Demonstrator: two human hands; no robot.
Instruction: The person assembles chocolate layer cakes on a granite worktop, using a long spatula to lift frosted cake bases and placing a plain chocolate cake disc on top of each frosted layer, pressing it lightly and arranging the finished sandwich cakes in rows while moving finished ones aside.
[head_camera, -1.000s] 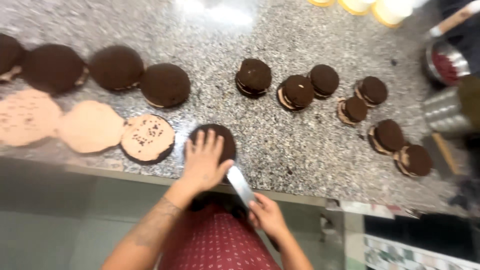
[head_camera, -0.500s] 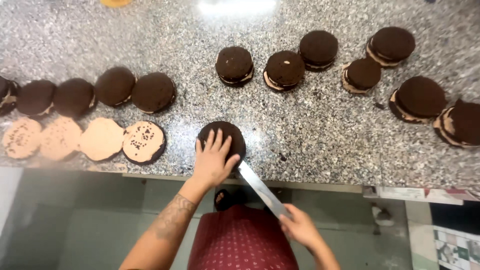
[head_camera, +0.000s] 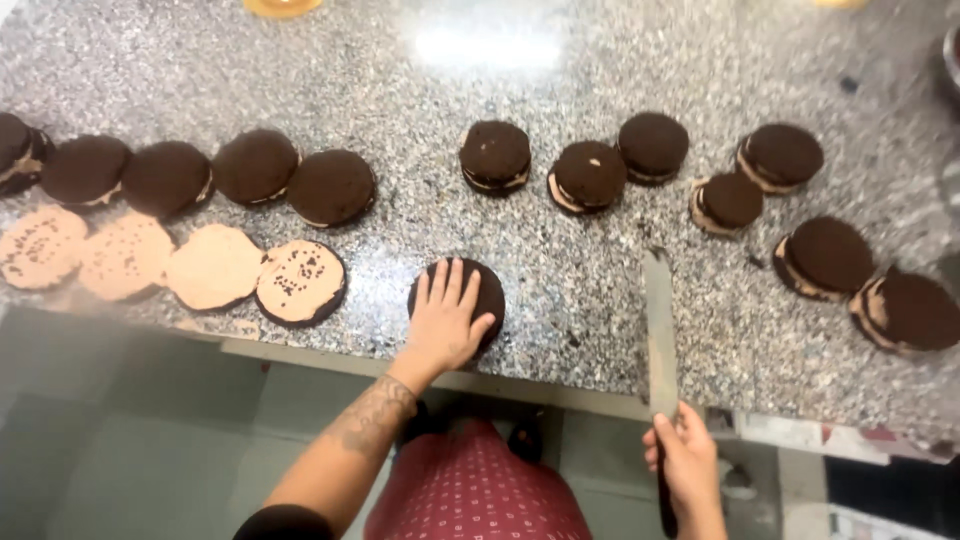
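The single head-worn camera is looking steeply down from above at the granite counter (head_camera: 400, 80), framing its near edge and the floor.

1. A speckled grey granite countertop (head_camera: 300, 80) fills most of the view, its front edge running across the lower part.
2. A bright patch of overhead light (head_camera: 490, 45) glares on the polished stone near the top.
3. Below the edge lies a grey-green floor (head_camera: 120, 450).

1. The left hand (head_camera: 447, 322) lies flat on a cake round (head_camera: 484, 292) at the counter (head_camera: 560, 70) edge.
2. Right of that round, the knife (head_camera: 657, 330) lies across the edge, held by the right hand (head_camera: 687, 462).
3. Left of it sit frosted rounds (head_camera: 215, 265); behind it, filled sandwiches (head_camera: 590, 172).
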